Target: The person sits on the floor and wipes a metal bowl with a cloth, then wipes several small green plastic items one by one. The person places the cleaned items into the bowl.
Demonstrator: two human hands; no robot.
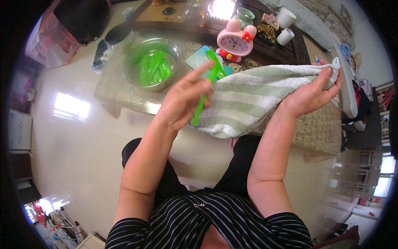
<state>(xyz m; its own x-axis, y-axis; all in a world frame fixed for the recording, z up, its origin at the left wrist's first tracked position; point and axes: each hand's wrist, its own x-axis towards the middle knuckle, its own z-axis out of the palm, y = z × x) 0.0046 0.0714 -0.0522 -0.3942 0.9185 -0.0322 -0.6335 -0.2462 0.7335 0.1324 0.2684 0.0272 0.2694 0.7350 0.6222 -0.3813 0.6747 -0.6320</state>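
Note:
My left hand, blurred, holds a slim bright green plastic piece that slants down from the fingers; its exact kind is unclear. In my right hand, one end of a green-and-white striped towel is pinched between thumb and fingers. The towel stretches across to the left hand, its lower part hanging over the table edge. Beyond the left hand, another green plastic piece bearing writing lies on a light blue sheet or cloth. A metal bowl to the left holds several similar green pieces.
A pink rabbit-shaped alarm clock stands behind the towel on the cloth-covered table. Farther back are a pale green pot, white paper rolls and a dark wooden stand. A black pan-like round object sits left of the bowl.

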